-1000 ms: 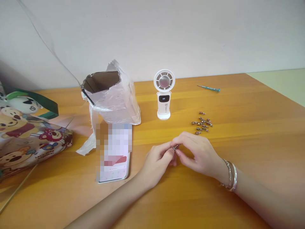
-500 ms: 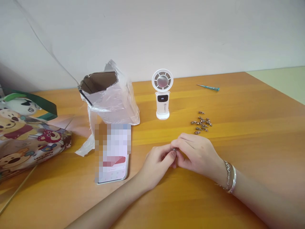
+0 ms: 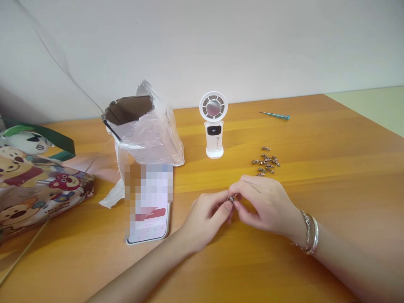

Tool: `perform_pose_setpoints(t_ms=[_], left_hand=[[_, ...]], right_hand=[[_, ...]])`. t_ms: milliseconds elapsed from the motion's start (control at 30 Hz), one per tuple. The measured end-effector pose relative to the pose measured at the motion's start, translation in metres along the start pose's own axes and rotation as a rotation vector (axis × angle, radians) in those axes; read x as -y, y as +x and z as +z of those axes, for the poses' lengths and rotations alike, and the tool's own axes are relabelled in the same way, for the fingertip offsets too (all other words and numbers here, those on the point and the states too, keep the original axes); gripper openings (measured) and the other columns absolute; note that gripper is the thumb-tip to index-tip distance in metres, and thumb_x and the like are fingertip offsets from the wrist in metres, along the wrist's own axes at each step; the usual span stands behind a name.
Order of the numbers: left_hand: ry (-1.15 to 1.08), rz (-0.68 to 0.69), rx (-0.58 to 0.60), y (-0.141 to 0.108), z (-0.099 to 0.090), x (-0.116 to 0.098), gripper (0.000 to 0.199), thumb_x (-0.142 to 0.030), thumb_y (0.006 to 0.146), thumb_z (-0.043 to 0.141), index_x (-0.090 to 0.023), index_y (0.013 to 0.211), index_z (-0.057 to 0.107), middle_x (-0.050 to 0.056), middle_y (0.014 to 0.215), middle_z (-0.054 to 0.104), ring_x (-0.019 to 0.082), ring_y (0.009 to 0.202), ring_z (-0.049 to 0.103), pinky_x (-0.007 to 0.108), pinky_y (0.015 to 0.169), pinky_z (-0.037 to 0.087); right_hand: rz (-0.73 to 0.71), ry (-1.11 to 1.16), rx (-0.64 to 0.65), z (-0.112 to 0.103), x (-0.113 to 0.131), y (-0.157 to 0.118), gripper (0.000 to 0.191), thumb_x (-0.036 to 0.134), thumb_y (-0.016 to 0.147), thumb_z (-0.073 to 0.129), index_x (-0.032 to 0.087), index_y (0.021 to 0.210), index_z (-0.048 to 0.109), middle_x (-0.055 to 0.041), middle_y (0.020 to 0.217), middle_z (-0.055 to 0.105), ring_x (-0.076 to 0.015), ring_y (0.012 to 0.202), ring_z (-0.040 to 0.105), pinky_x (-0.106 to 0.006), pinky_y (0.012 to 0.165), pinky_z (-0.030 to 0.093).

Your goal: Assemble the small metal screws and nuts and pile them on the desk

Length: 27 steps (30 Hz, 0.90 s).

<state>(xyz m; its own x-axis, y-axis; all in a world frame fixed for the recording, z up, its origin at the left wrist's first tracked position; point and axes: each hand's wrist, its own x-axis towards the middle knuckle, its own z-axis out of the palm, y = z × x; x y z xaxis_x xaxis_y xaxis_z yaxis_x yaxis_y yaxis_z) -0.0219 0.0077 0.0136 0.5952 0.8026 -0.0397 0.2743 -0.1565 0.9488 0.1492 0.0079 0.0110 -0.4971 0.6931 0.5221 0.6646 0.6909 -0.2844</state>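
A small metal part [image 3: 232,198] is pinched between the fingertips of both hands, low in the centre of the view. My left hand [image 3: 208,216] grips it with thumb and forefinger. My right hand [image 3: 267,202] meets it from the other side, its thumb and forefinger closed on the same part. Just beyond my right hand lies a loose pile of several similar metal parts [image 3: 267,159] on the wooden table [image 3: 315,168]. The far ends of my fingers are partly hidden.
A white fan [image 3: 214,126] stands upright at centre. Left of it is an open cardboard box [image 3: 154,139] in plastic, with a phone [image 3: 148,210] before it. A cartoon-print bag [image 3: 44,185] lies far left. A teal screwdriver [image 3: 277,115] is at the back right.
My right hand has shifted slightly to the right and turned, and the small metal part shows more clearly between the fingertips. The view has moved a little.
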Motion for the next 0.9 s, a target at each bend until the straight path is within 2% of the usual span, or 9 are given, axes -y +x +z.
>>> perform_pose_setpoints(t_ms=[133,300,533,767,900], left_hand=[[0.056,-0.002,-0.021,-0.001,0.001,-0.003,0.026,-0.029,0.088,0.036,-0.017,0.068,0.047,-0.003,0.059,0.047,0.011,0.056,0.044,0.022,0.057,0.033],[-0.053,-0.030,-0.025,0.000,0.002,-0.003,0.032,-0.027,0.091,0.030,-0.017,0.065,0.047,-0.001,0.059,0.049,0.012,0.058,0.047,0.022,0.061,0.036],[-0.084,-0.059,-0.031,0.000,0.004,0.000,0.035,-0.027,0.090,0.031,-0.016,0.060,0.046,-0.002,0.058,0.050,0.011,0.057,0.046,0.022,0.060,0.036],[-0.138,-0.209,-0.068,0.001,0.008,-0.005,0.030,-0.021,0.082,0.032,-0.017,0.054,0.041,-0.002,0.053,0.048,0.012,0.054,0.046,0.022,0.057,0.035],[-0.155,-0.248,-0.084,0.002,0.009,-0.006,0.026,-0.018,0.077,0.033,-0.018,0.052,0.039,-0.003,0.052,0.047,0.011,0.053,0.045,0.022,0.055,0.034]], right_hand=[[-0.011,-0.020,-0.004,-0.001,0.001,0.001,0.011,0.018,0.078,0.043,0.018,0.073,0.053,0.0010,0.060,0.054,-0.0113,0.053,0.045,-0.024,0.048,0.029],[-0.014,-0.029,-0.001,-0.002,0.002,0.000,0.010,0.018,0.077,0.044,0.018,0.074,0.054,0.0015,0.060,0.053,-0.0114,0.054,0.045,-0.024,0.048,0.029],[-0.102,-0.189,-0.089,0.001,0.005,0.005,0.014,0.015,0.075,0.045,0.019,0.064,0.053,0.0026,0.053,0.050,-0.0114,0.051,0.038,-0.025,0.049,0.028],[-0.109,-0.217,-0.122,0.008,0.008,0.003,0.017,0.017,0.077,0.045,0.020,0.061,0.051,0.0030,0.052,0.048,-0.0117,0.052,0.036,-0.025,0.051,0.030],[-0.105,-0.224,-0.132,0.010,0.009,0.002,0.017,0.020,0.080,0.046,0.019,0.063,0.051,0.0024,0.053,0.047,-0.0123,0.053,0.036,-0.026,0.052,0.029]])
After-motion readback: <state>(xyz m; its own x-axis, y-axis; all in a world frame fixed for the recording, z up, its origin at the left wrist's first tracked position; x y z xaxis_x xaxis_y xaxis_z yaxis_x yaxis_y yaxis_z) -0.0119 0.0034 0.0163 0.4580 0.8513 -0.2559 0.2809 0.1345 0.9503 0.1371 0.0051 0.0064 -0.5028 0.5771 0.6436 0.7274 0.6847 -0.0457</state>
